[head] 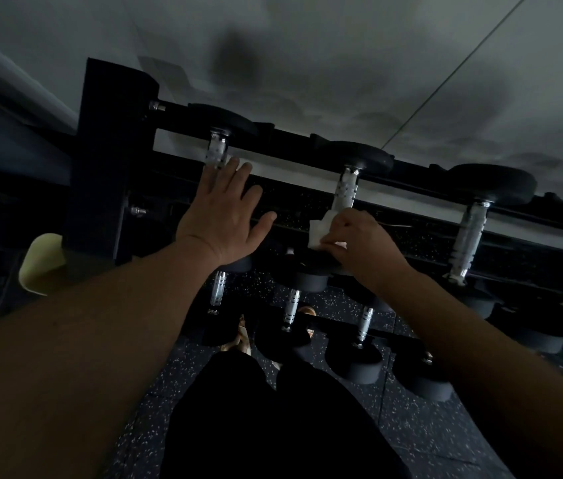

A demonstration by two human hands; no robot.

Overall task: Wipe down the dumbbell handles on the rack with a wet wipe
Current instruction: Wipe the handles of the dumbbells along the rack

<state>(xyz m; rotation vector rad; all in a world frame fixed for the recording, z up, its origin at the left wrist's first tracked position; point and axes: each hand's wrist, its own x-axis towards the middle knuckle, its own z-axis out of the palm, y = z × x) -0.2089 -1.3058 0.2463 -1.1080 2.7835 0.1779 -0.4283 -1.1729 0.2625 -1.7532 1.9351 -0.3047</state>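
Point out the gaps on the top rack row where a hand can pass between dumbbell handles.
Open gap: between the leftmost handle under the left hand and the second handle, where the right hand holds the wipe. Another gap lies between the second and third handle. Further right looks crowded.

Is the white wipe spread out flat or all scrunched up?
Scrunched up. The white wet wipe is bunched in the right hand, pressed against the second silver dumbbell handle on the top row.

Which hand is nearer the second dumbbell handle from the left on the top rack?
Right. The right hand presses the white wipe against that handle's near end; the left hand lies open over the first dumbbell, beside it.
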